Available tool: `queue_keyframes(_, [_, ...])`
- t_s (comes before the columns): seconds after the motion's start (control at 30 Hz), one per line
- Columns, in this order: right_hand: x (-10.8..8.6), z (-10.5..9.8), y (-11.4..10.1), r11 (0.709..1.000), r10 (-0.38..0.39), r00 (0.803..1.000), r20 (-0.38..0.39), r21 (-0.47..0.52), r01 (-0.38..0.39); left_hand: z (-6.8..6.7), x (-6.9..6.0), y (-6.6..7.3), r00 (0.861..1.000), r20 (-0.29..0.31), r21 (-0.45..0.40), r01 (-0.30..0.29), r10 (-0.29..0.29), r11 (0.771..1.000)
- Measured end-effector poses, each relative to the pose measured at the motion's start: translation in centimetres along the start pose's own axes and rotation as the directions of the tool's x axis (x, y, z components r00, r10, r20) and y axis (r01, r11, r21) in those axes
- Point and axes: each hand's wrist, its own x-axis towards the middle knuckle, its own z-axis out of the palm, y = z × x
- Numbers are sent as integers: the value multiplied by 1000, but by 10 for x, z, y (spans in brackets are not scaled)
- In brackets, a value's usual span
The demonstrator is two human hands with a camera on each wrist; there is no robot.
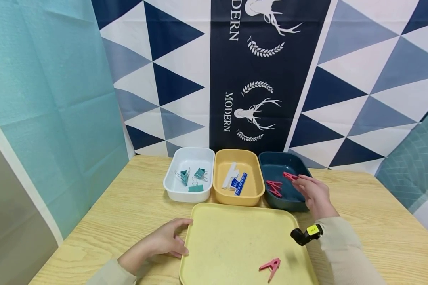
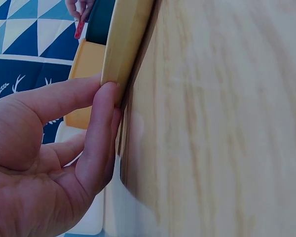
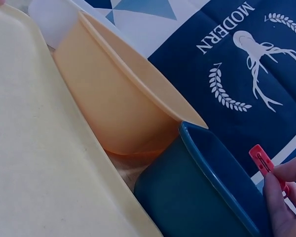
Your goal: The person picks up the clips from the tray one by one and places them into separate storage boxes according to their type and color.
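Observation:
My right hand [image 1: 314, 194] pinches a red clothespin [image 3: 262, 160] between thumb and fingertips, above the right side of the dark teal bin [image 1: 289, 205]. Inside that bin lie red clothespins [image 1: 274, 189]. A single red clothespin [image 1: 270, 268] rests on the yellow tray [image 1: 235, 237], near its front right. At the tray's left rim is my left hand [image 1: 164, 238]; its thumb and fingers hold the edge, as the left wrist view shows close up.
Left of the teal bin stands an orange-yellow bin [image 1: 239, 200] with a white clip [image 1: 230, 175] and a blue clip [image 1: 239, 184]. Farther left, a white bin [image 1: 187, 196] holds teal binder clips [image 1: 195, 188]. A patterned cloth [image 1: 178, 71] hangs behind.

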Motion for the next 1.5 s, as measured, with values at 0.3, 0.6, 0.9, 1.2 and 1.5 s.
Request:
queue_keyframes(0.3, [3, 6, -2, 1000, 16, 999, -43, -21, -16, -1, 1, -1, 1000, 2, 8, 0, 0, 1000])
queue_keyframes(0.6, [12, 8, -2, 1000, 5, 997, -73, -29, -7, -1, 1, -1, 1000, 2, 7, 2, -2, 1000])
queue_keyframes(0.9, [17, 6, -3, 1000, 11, 1000, -12, -22, -11, 0, 1, 0, 1000, 1, -10, 10, -10, 1000])
queue_keyframes(1.2, [8, 0, -5, 1000, 7, 997, 82, -2, -7, 1, 1, 1, 1000, 0, -19, 18, -18, 1000])
queue_keyframes(1.5, [3, -3, -5, 1000, 1, 992, 129, 24, -4, 1, 1, 1, 1000, 2, -15, 12, -12, 1000])
